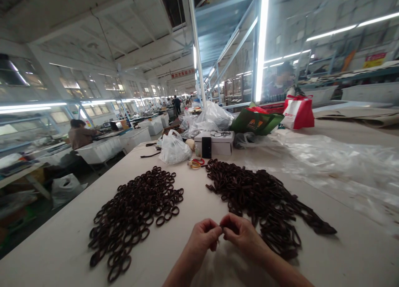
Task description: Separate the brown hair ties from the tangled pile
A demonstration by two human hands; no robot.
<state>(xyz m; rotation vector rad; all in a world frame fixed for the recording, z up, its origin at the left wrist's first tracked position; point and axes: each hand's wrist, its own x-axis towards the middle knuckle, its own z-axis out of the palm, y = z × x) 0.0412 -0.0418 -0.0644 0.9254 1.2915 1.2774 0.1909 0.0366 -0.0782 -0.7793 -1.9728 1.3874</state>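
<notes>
Closely together, the left hand (204, 236) and right hand (240, 234) pinch, fingertips nearly meeting, what looks like a small dark strip (221, 229), mostly hidden, above the table (193, 195), between dark rings (134, 216) at left and flattened loops (264, 197) at right.

Head-worn view, forward and down

The one view looks out from the person's head, above the near part of the table (190, 195), facing forward and pitched downward along it. The left hand (202, 237) and right hand (240, 234) are close to the lens, coming in from the bottom edge near the middle. The field is wide: beyond the tabletop it runs deep into the workshop, taking in the roof (131, 33) across the upper left and the windows (70, 84) along that side.
</notes>
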